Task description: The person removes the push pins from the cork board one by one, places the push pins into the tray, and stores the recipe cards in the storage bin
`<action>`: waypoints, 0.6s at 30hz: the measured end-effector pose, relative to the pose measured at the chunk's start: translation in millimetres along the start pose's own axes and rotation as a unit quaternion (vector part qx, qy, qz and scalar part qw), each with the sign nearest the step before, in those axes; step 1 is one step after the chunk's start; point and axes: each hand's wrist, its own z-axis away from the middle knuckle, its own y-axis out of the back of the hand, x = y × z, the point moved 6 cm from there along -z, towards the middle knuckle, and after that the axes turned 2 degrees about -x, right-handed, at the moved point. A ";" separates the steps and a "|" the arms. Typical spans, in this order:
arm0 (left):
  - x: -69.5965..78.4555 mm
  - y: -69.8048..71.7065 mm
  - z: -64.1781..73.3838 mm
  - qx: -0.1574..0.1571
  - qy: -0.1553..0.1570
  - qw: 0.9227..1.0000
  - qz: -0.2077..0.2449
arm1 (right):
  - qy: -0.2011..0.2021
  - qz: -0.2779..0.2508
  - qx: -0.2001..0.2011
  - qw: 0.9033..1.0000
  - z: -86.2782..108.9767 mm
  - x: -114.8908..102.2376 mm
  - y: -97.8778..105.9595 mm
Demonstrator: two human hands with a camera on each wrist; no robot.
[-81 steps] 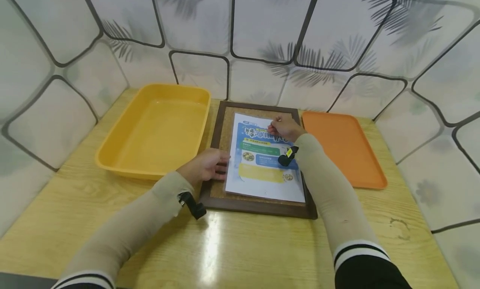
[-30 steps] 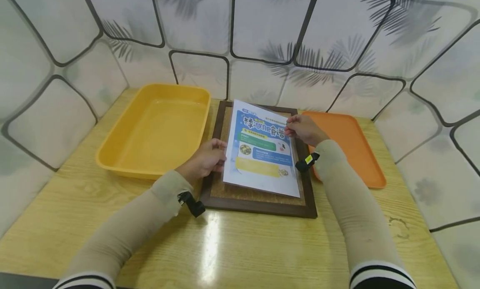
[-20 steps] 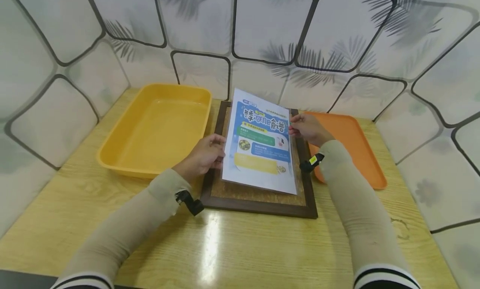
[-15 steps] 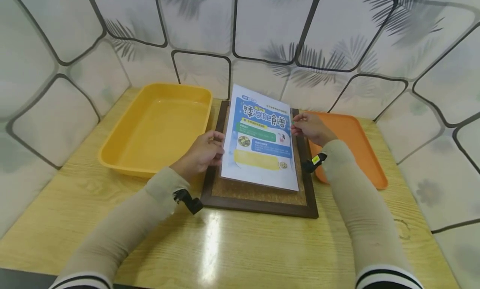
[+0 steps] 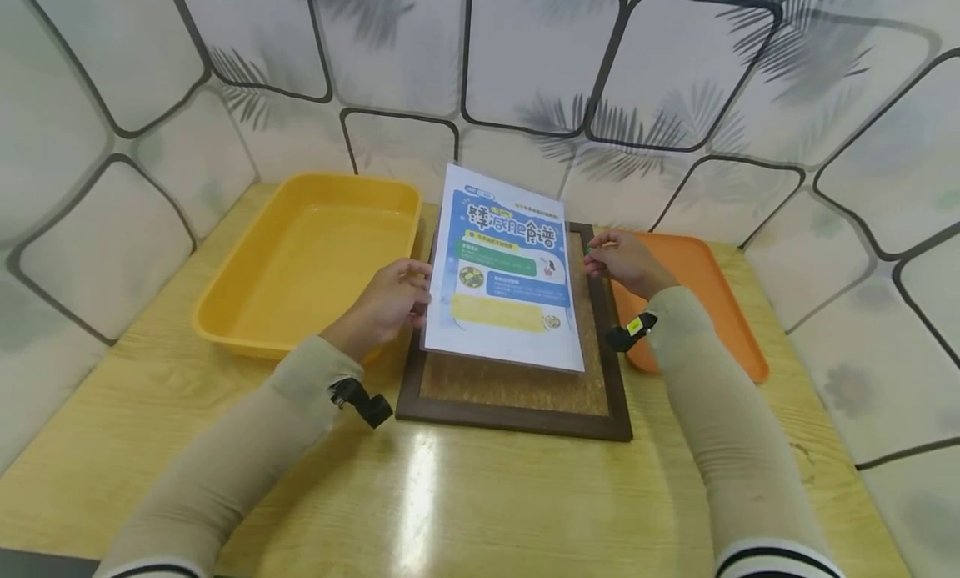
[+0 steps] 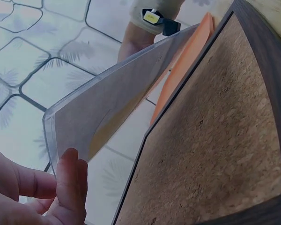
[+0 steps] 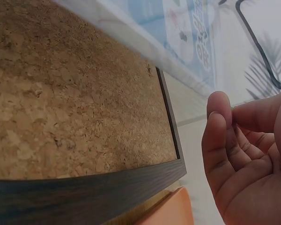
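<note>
My left hand (image 5: 386,304) pinches the left edge of a laminated poster (image 5: 504,265) printed in blue, green and yellow with Chinese lettering. The poster is raised and tilted above a framed corkboard (image 5: 510,388); bare cork shows under it. In the left wrist view, the thumb and fingers (image 6: 71,187) clasp the clear margin of the poster's pale back. Just beyond the poster's right edge, my right hand (image 5: 628,263) is apart from it. Its thumb and fingertips (image 7: 219,105) pinch a tiny green object (image 7: 232,109), mostly hidden by them.
A deep yellow tray (image 5: 243,338) stands left of the corkboard. A flat orange tray (image 5: 708,290) lies to the right, partly behind the right hand. Everything rests on a wooden table (image 5: 517,503) against a patterned wall (image 5: 405,44).
The poster, first flat on the corkboard, has risen and tilted, then shifted left with my left hand. My right hand has drawn away from the poster's top to the right.
</note>
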 end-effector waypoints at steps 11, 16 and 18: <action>0.5 16.3 1.9 0.007 -0.003 1.000 0.023 | 0.009 -0.028 -0.010 1.000 5.6 0.5 4.4; 2.8 24.4 2.9 0.006 -0.005 1.000 0.020 | 0.017 -0.043 -0.011 0.999 9.8 2.1 8.3; 4.1 27.5 3.8 0.003 -0.007 1.000 0.018 | 0.018 -0.051 -0.014 0.998 11.7 4.0 10.2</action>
